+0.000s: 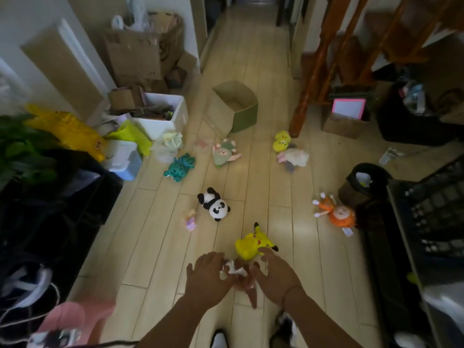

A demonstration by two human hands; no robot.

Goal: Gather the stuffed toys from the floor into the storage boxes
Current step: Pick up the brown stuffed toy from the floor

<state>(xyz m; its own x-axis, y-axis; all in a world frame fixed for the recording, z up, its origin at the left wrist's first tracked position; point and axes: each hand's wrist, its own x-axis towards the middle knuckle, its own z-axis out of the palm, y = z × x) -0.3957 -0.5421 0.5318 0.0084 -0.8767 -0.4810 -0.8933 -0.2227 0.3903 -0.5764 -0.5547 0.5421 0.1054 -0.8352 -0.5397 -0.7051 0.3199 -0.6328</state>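
Hands: both are reaching low over the near floor; the left hand (206, 277) and the right hand (273, 277) are closing from either side on a small brown and white toy (237, 272), fingers curling against it.
Toy in hand: it is sitting between the two palms, just nearer than the yellow toy (252, 243); whether it is lifting clear of the floor I cannot tell.
Storage box: an open tan and green box (234, 109) is lying tipped on the far floor, near the middle; no toy is showing inside the part that is visible.
Toys waiting, middle: a panda (214, 204) is lying on the floor (163, 234) with a small pink doll (190, 219) just beside it on the left.
Toys waiting, far: a teal spotted toy (179, 168), a green and pink toy (224, 153), a yellow chick (281, 141) and a white fluffy toy (293, 156) touching it are lying near the box.
Toys waiting, right: an orange doll (336, 213) is lying beside a dark bin (351, 189).
Progress: judging by this, the gathering is only starting; nearly every toy is waiting on the floor.
Left to do: carrying each toy to the far box, and probably righting it first.
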